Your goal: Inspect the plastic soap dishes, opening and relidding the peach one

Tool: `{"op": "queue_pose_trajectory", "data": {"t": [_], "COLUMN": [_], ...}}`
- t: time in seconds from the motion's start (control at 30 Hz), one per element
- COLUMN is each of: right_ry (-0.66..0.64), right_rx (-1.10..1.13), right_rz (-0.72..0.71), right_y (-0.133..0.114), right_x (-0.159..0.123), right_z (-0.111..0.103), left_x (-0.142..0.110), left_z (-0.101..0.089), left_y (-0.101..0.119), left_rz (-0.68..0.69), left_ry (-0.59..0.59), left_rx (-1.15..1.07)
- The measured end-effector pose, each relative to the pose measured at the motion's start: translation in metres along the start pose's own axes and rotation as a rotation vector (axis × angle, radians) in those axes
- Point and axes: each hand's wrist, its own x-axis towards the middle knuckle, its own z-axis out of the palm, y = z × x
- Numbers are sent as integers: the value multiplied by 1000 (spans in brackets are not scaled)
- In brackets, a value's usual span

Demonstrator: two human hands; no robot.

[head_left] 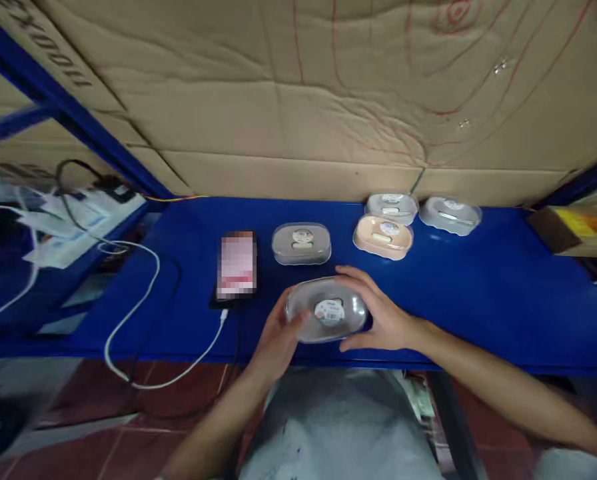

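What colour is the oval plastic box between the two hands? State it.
The oval plastic box is grey, as the head view shows.

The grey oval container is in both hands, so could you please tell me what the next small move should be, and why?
I would probably set the grey oval container down on the blue table, beside the peach container: the left hand and right hand hold it at opposite ends, and similar containers stand on that surface.
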Motion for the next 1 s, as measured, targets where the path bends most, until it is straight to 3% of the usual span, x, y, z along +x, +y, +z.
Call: {"op": "queue_pose_trajectory", "data": {"t": [0.13, 0.23, 0.5, 0.83, 1.0], "right_ry": [72, 46, 56, -9, 37], "right_rx": [279, 482, 377, 564, 577], "right_rz": [247, 344, 300, 376, 391], "right_y": [5, 7, 10, 5, 6], "right_x": [2, 3, -1, 4, 2], "right_z": [2, 3, 1, -2, 0], "left_x": [-5, -7, -1, 1, -1], "left_z": [0, -1, -6, -13, -8], "left_y": [0, -1, -6, -15, -10], "left_rz": [93, 119, 129, 187, 162], "left_ry": [1, -14, -64, -53, -51], "left_rx": [-31, -21, 217, 212, 146]}}
